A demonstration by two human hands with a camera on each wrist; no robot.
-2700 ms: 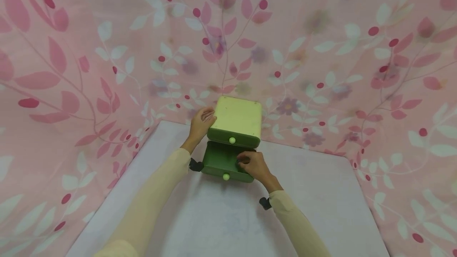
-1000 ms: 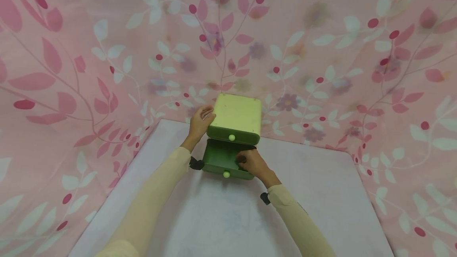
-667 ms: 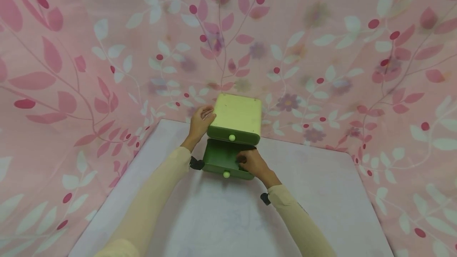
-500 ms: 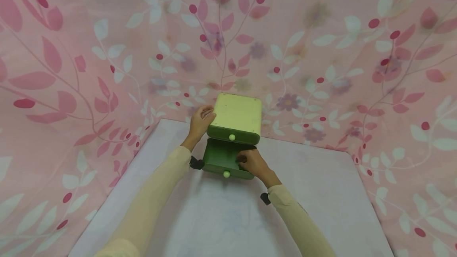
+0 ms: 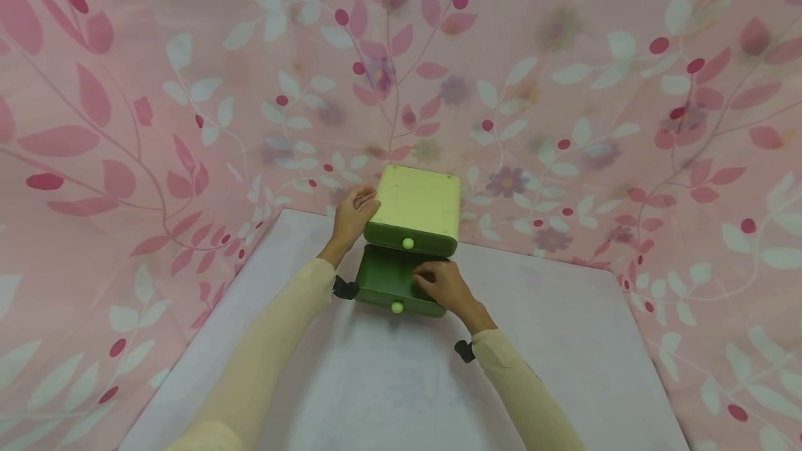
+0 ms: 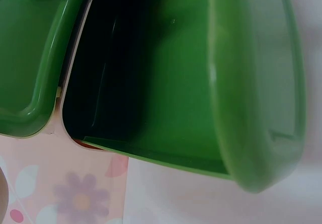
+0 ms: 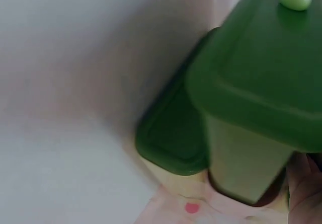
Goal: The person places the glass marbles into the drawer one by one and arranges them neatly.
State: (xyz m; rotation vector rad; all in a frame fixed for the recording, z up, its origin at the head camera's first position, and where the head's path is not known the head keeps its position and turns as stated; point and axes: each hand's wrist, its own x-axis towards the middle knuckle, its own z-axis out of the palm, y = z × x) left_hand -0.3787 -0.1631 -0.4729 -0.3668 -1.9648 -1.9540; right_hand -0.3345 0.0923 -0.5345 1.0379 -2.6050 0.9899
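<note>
A small cabinet (image 5: 418,197) with a pale yellow-green body and green drawers stands near the back wall. The drawer (image 5: 382,271) under the top one is pulled out, its light green knob (image 5: 397,307) facing forward. My left hand (image 5: 352,218) rests along the cabinet's left side, thumb at the top's edge. Inside the drawer's right part is my right hand (image 5: 447,287), thumb and index finger bent toward each other; I cannot tell whether they hold something. In the left wrist view the drawer's green floor (image 6: 183,98) shows bare over most of its area.
Above, the top drawer (image 5: 432,243) is closed. A lower green drawer front (image 7: 173,128) shows closed in the right wrist view. The cabinet stands on a white-covered table (image 5: 532,339), before pink cloth walls (image 5: 351,96) printed with leaves. Black wrist cameras (image 5: 345,288) sit at both cuffs.
A dark thing seen at my right fingertips in the earlier head frames no longer shows there now. My right fingers have risen slightly within the drawer. My left hand and the cabinet stay put.
</note>
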